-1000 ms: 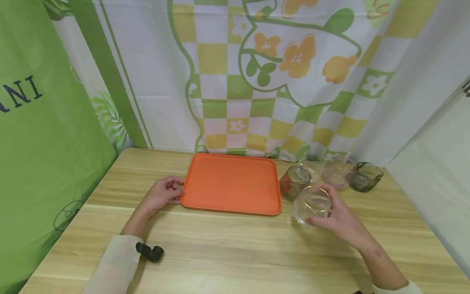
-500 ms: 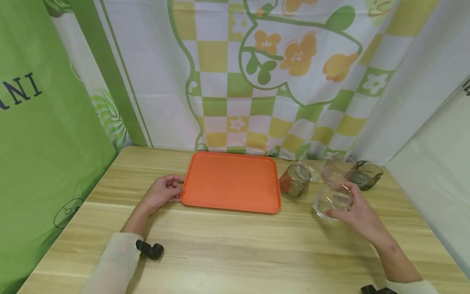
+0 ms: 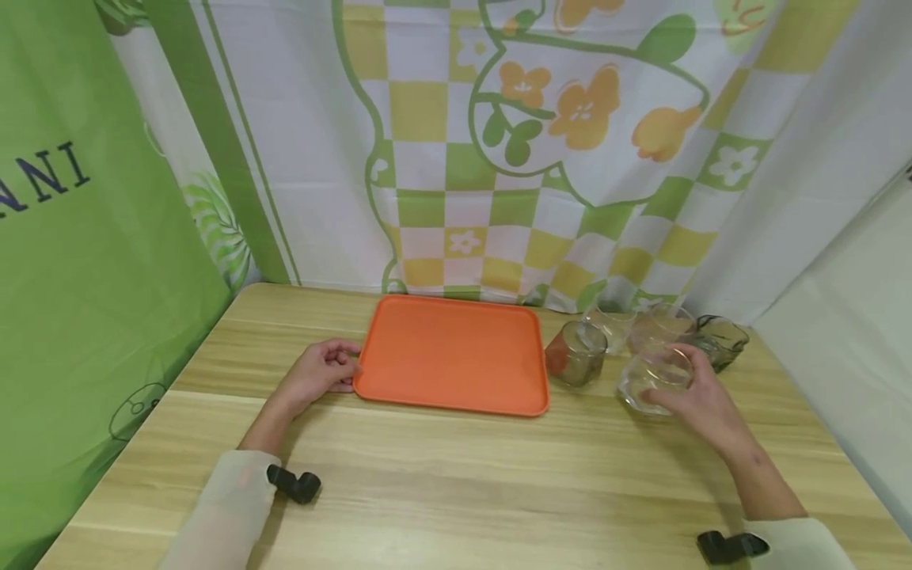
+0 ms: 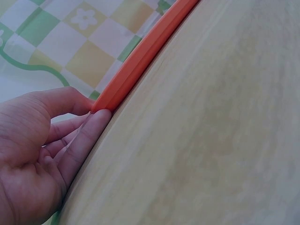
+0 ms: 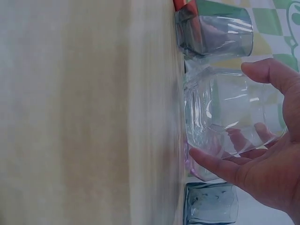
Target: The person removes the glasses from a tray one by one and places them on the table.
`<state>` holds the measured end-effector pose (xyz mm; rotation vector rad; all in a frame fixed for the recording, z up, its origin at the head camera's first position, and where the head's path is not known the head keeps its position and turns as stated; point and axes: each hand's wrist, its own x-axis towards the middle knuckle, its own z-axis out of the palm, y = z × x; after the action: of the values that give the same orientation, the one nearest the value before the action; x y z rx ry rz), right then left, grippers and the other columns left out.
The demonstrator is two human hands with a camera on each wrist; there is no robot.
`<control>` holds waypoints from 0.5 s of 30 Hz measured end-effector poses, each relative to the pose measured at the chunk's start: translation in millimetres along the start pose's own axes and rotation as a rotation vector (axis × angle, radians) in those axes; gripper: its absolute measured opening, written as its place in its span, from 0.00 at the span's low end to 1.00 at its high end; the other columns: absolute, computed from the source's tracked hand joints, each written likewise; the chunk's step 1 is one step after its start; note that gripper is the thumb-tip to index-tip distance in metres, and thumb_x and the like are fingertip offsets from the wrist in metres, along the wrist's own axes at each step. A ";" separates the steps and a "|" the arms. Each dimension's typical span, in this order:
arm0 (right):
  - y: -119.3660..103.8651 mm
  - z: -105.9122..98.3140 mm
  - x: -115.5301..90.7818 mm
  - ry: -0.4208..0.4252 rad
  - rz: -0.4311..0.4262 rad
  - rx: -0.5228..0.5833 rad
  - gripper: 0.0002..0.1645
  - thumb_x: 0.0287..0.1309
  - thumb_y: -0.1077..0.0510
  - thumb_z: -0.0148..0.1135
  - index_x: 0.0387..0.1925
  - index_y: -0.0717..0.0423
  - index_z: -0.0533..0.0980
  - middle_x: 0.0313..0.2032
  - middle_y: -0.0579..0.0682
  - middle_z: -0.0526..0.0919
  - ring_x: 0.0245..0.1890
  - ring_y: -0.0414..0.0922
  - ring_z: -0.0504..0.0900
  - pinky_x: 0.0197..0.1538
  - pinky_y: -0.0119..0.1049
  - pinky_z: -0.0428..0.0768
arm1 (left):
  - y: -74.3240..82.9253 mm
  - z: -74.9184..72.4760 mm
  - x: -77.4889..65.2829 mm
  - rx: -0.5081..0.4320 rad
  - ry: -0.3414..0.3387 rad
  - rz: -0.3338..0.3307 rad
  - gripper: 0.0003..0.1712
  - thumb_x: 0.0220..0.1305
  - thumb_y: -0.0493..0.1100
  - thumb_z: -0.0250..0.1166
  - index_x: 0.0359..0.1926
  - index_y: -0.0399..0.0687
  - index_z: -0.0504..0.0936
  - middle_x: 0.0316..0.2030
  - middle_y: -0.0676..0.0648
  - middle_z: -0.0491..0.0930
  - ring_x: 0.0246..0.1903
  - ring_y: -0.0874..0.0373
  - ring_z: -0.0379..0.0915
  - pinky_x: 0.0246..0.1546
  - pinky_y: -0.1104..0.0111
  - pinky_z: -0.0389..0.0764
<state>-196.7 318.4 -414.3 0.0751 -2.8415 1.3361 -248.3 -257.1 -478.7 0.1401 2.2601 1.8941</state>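
In the head view, my right hand (image 3: 701, 400) holds a clear drinking glass (image 3: 654, 380) with a gold-coloured rim, thumb on the near side and fingers around the far side. The right wrist view shows this clear glass (image 5: 225, 112) upright, its thick faceted base close over the tabletop. At the left, my left hand (image 3: 317, 372) pinches the near left edge of an orange tray (image 3: 452, 356) that lies flat. Thumb and fingertip meet the tray's corner (image 4: 110, 96) in the left wrist view. Nothing lies on the tray.
Right of the tray stands a smoky tumbler (image 3: 579, 356). Behind the held glass are another clear glass (image 3: 609, 321), a pinkish glass (image 3: 659, 321) and a dark grey-green glass (image 3: 723, 340). A patterned curtain (image 3: 420, 174) hangs along the wooden table's (image 3: 456, 491) back edge.
My right hand has moved right with the clear glass, away from the smoky tumbler and toward the dark glass, and lowered it slightly. My left hand stays at the tray's edge.
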 end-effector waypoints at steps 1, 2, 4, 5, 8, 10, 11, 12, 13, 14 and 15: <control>0.6 0.0 1.2 0.002 -0.004 0.003 0.59 0.60 0.52 0.75 0.77 0.64 0.46 0.72 0.70 0.59 0.65 0.71 0.66 0.49 0.46 0.79 | -0.4 -0.2 0.0 0.004 -0.004 0.001 0.24 0.68 0.28 0.66 0.62 0.26 0.72 0.36 0.42 0.72 0.32 0.53 0.80 0.38 0.63 0.89; 1.2 0.1 2.4 -0.001 -0.007 0.010 0.59 0.60 0.52 0.75 0.77 0.64 0.46 0.72 0.70 0.59 0.65 0.71 0.67 0.48 0.42 0.79 | -0.6 -0.3 -0.1 0.004 -0.003 0.000 0.24 0.68 0.28 0.66 0.62 0.26 0.72 0.36 0.42 0.72 0.32 0.53 0.80 0.38 0.63 0.89; 2.3 0.1 4.8 -0.006 -0.010 0.019 0.59 0.60 0.53 0.75 0.77 0.63 0.46 0.72 0.70 0.59 0.64 0.70 0.68 0.47 0.37 0.80 | -1.4 -0.5 0.3 0.003 0.004 -0.007 0.23 0.67 0.28 0.66 0.61 0.26 0.73 0.36 0.42 0.72 0.32 0.53 0.80 0.38 0.63 0.89; 2.7 -0.1 5.8 -0.006 -0.010 0.018 0.59 0.60 0.52 0.75 0.77 0.63 0.46 0.73 0.70 0.59 0.64 0.70 0.68 0.47 0.37 0.79 | -1.8 -0.7 0.5 0.007 0.001 -0.006 0.23 0.67 0.28 0.65 0.62 0.26 0.73 0.37 0.42 0.72 0.33 0.53 0.80 0.38 0.63 0.89; 4.0 -0.7 8.2 -0.005 -0.014 0.018 0.59 0.60 0.52 0.75 0.77 0.63 0.46 0.73 0.70 0.59 0.65 0.70 0.68 0.47 0.37 0.79 | -1.9 -0.7 0.9 0.007 -0.001 -0.004 0.23 0.67 0.28 0.66 0.62 0.27 0.73 0.37 0.42 0.72 0.33 0.53 0.80 0.38 0.63 0.89; 4.4 -1.1 9.1 0.001 -0.016 0.019 0.59 0.60 0.52 0.75 0.77 0.63 0.46 0.72 0.70 0.60 0.64 0.70 0.68 0.46 0.36 0.79 | -1.3 -0.4 0.8 0.010 -0.006 0.002 0.24 0.68 0.29 0.66 0.62 0.26 0.73 0.37 0.42 0.72 0.34 0.53 0.80 0.38 0.63 0.89; 4.5 -1.2 9.4 0.004 -0.015 0.021 0.58 0.60 0.52 0.75 0.77 0.63 0.47 0.72 0.69 0.60 0.64 0.70 0.68 0.45 0.34 0.79 | -0.7 -0.2 0.4 0.011 -0.008 0.005 0.24 0.68 0.29 0.66 0.62 0.26 0.72 0.37 0.42 0.72 0.34 0.53 0.80 0.38 0.63 0.89; 4.6 -1.2 9.8 0.005 -0.017 0.028 0.58 0.60 0.52 0.75 0.77 0.63 0.47 0.72 0.69 0.60 0.64 0.70 0.68 0.44 0.33 0.80 | -0.2 0.0 0.2 0.011 -0.007 0.005 0.24 0.68 0.29 0.66 0.62 0.26 0.72 0.37 0.42 0.72 0.34 0.53 0.80 0.37 0.63 0.89; 4.4 -1.0 10.2 0.005 -0.019 0.035 0.58 0.61 0.53 0.75 0.77 0.63 0.47 0.72 0.69 0.61 0.64 0.70 0.68 0.43 0.31 0.80 | 0.5 0.3 -0.2 0.007 -0.006 0.005 0.24 0.68 0.29 0.66 0.62 0.26 0.72 0.37 0.42 0.72 0.34 0.54 0.80 0.37 0.63 0.89; 4.1 -0.8 10.6 0.006 -0.019 0.038 0.57 0.61 0.53 0.75 0.77 0.64 0.47 0.72 0.69 0.61 0.64 0.70 0.68 0.43 0.30 0.80 | 1.2 0.6 -0.8 0.004 -0.004 0.004 0.25 0.68 0.29 0.66 0.63 0.25 0.72 0.37 0.42 0.72 0.35 0.54 0.80 0.37 0.63 0.89; 3.7 -0.4 11.1 0.009 -0.021 0.039 0.57 0.61 0.53 0.74 0.77 0.64 0.47 0.71 0.69 0.61 0.64 0.69 0.69 0.42 0.29 0.80 | 1.8 0.8 -1.2 0.001 -0.005 0.005 0.25 0.68 0.29 0.66 0.63 0.25 0.71 0.37 0.42 0.72 0.35 0.54 0.80 0.38 0.63 0.89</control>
<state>-207.9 320.6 -416.6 0.0986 -2.7994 1.3847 -247.1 -256.3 -476.9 0.1501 2.2598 1.8925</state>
